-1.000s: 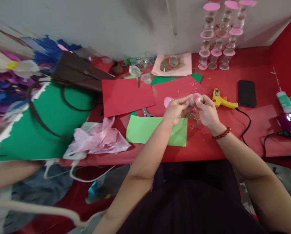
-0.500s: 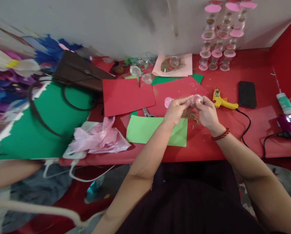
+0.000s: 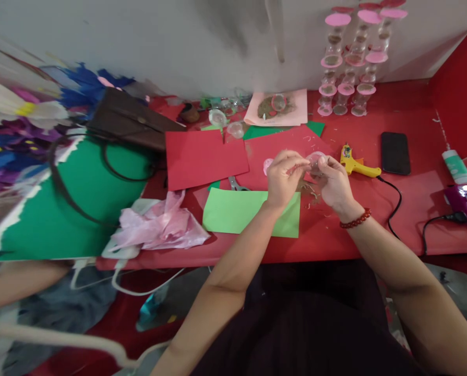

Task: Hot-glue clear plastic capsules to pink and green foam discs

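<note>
Now right hand (image 3: 335, 183) grips one clear cup (image 3: 314, 160), left hand (image 3: 283, 180) pinched together beside it; one glue gun (image 3: 357, 165) nearby

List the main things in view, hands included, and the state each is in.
Right hand: closed on the clear cup
Left hand: bent beside the clear cup, grip unclear
Clear cup: held, contents can't be told
Glue gun: lying on its side, cord attached
Phone: flat, screen dark
Scissors: partly covered, open or shut unclear
Pink bag: crumpled
Light green paper: lying flat
Cup towers: standing upright
</note>
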Available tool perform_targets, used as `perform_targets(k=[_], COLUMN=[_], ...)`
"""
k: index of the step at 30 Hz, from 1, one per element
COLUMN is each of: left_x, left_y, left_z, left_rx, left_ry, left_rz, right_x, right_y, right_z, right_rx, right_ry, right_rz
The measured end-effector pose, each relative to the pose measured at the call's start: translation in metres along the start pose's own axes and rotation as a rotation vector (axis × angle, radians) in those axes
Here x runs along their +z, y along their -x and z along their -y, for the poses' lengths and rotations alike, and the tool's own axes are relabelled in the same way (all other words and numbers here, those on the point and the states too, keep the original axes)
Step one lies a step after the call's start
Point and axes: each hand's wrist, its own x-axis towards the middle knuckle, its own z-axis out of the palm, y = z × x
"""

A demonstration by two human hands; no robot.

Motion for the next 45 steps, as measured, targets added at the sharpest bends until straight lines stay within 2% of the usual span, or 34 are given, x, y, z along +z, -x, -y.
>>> perform_targets(k=[6,10,12,18,23,25,27,33,36,38,41,45], left_x=[-0.002,0.001,0.003,0.009,0.009,0.007,0.004,0.001,-0.003,-0.005,-0.004,0.002], left_y=[0.0,0.001,0.001,0.002,0.002,0.001,0.001,0.001,0.0,-0.001,-0.003,-0.004], left_z=[-0.003,0.0,0.003,0.009,0.008,0.007,0.005,0.001,0.001,0.002,0.004,0.006], left_rx=[0.233,0.263,0.228,0.039,-0.271,-0.303,-0.245,0.081,0.2,0.22,0.172,0.078], left_ry=[-0.237,-0.301,-0.246,-0.079,0.118,0.169,0.154,0.001,-0.09,-0.152,-0.198,-0.11], left_rz=[0.084,0.17,0.18,0.097,0.026,0.008,0.011,0.0,0.068,0.156,0.255,0.205], right_x=[0.003,0.004,0.004,0.004,0.003,0.003,0.002,0.003,0.005,0.005,0.005,0.004], right_y=[0.004,0.005,0.005,0.004,0.002,0.002,0.001,0.001,0.004,0.005,0.006,0.004], right_z=[0.001,0.002,0.003,0.004,0.004,0.003,0.001,-0.001,-0.001,-0.001,0.0,0.0], right_rx=[0.038,0.143,0.187,0.243,0.2,0.161,0.136,0.092,0.101,0.118,0.152,0.199], right_ry=[0.001,-0.029,-0.061,-0.107,-0.056,-0.051,-0.06,-0.046,-0.017,-0.014,-0.017,-0.051], right_rz=[-0.003,-0.043,-0.054,-0.029,-0.012,-0.017,-0.033,-0.069,-0.076,-0.058,-0.052,-0.064])
